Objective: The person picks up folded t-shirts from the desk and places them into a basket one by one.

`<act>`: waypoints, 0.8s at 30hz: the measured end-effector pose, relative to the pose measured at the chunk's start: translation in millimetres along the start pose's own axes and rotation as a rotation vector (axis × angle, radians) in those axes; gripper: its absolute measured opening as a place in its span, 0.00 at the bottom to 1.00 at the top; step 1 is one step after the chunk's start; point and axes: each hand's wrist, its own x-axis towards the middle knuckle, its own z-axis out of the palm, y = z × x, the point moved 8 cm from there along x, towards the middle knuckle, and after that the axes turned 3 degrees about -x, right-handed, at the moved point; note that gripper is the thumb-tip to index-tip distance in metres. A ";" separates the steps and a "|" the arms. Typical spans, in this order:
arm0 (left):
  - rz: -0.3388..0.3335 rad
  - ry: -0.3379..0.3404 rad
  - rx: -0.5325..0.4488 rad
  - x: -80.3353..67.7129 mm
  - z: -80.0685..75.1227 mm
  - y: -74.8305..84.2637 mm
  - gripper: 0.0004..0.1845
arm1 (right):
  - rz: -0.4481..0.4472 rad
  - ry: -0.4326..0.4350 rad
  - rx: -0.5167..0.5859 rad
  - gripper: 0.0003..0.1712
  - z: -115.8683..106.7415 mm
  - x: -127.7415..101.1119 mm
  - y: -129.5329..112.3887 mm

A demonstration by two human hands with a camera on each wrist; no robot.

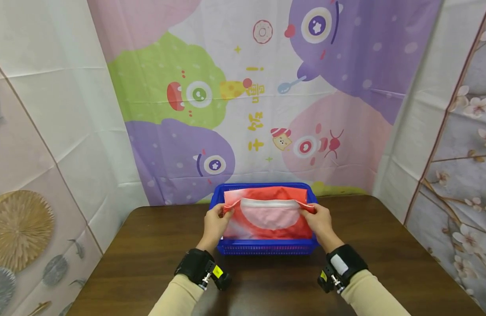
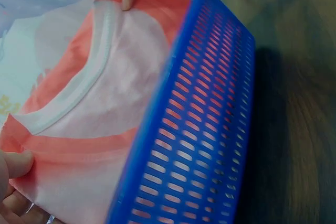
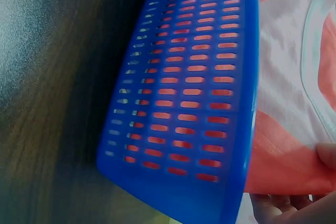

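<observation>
A: How is the T-shirt [image 1: 268, 218] likely to handle?

B: It is judged to be light and limp. The cloth sags between the two held points, so no stiffness can be counted on, and little slipperiness is expected of a knit fabric. Nothing fragile is seen in it, though the neckline could be stretched if pulled hard.

A: Where should it be taken hold of?

B: At the shoulders, on either side of the collar, which is where it is held now. The left hand [image 1: 214, 221] is pinched on the left shoulder edge, thumb over the cloth, as is also seen in the left wrist view. The right hand [image 1: 321, 220] is pinched on the opposite shoulder edge in the same way. Neither hand is spread; both are closed on fabric.

A: And where is the garment?

B: It is lying inside the blue plastic basket [image 1: 266, 249], with its upper edge lifted slightly above the rim by the two hands. The basket is set on the dark wooden table [image 1: 148, 245], close to the cartoon backdrop [image 1: 243, 87].

A: How does it look?

B: It is coloured orange-red fading into pale pink and white, with a white ribbed collar [image 2: 79, 95]. The basket wall is perforated with slots, through which the red cloth is seen from the right wrist view.
</observation>
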 end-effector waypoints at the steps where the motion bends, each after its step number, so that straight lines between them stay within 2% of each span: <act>1: 0.002 -0.002 0.009 -0.3 0.4 -0.9 0.09 | 0.000 -0.004 -0.003 0.16 1.3 -0.1 1.1; 7: -0.007 0.016 0.030 -2.5 -0.1 -7.4 0.11 | -0.020 -0.006 -0.019 0.15 8.3 0.1 3.8; 12: -0.035 0.033 -0.011 -4.3 -4.7 -13.3 0.11 | -0.051 -0.010 -0.049 0.14 18.7 1.4 1.4; 20: -0.064 0.026 -0.048 -12.9 -9.6 -21.1 0.11 | -0.215 0.004 -0.135 0.08 45.6 5.7 -7.2; 24: -0.066 0.012 -0.071 -16.5 -14.0 -22.1 0.11 | -0.242 -0.011 -0.147 0.07 58.9 7.8 -9.9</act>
